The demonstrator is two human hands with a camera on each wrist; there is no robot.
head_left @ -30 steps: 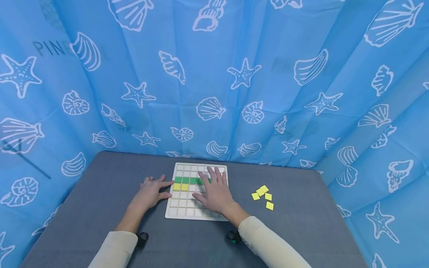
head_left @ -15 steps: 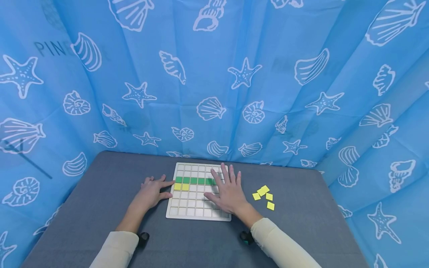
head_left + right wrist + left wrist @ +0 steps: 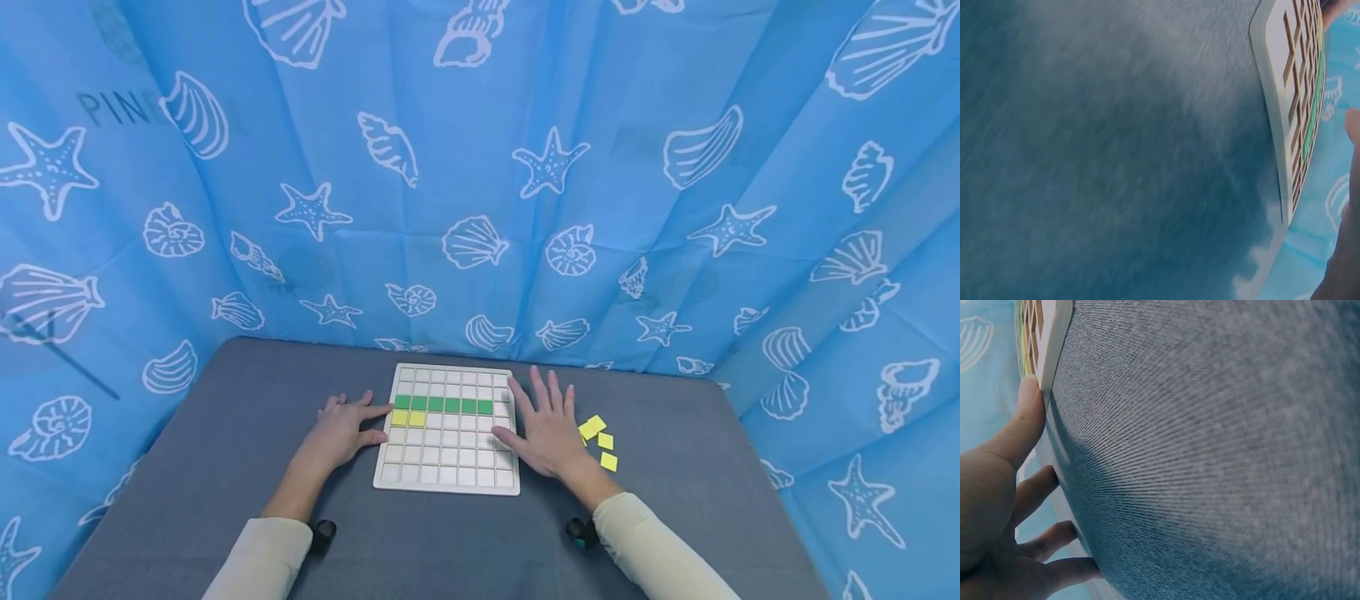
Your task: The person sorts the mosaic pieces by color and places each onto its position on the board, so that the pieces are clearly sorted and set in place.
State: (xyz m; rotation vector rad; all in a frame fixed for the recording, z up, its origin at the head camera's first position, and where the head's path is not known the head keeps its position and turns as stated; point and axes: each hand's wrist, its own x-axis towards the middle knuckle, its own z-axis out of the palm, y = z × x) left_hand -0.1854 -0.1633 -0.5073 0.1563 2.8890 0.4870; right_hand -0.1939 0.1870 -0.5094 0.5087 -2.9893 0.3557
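A white board (image 3: 450,457) with a grid of square cells lies flat on the table. A row of green square tiles (image 3: 446,405) crosses it, with two yellow tiles (image 3: 408,418) at the left end of the row below. At the board's left edge rests my left hand (image 3: 335,433); its thumb (image 3: 1030,409) touches the rim in the left wrist view. My right hand (image 3: 553,433) is over the board's right edge, fingers spread and nothing held. Several loose yellow tiles (image 3: 608,461) lie just right of that hand, one partly hidden by it.
Grey cloth covers the table (image 3: 442,550). A blue curtain (image 3: 480,167) with white shell and starfish prints surrounds its back and sides. A black wrist strap (image 3: 581,532) shows at the right sleeve, another strap (image 3: 322,536) at the left.
My right hand has moved right, from over the middle of the board to its right edge, uncovering the green row's right end. My left hand has stayed at the left edge.
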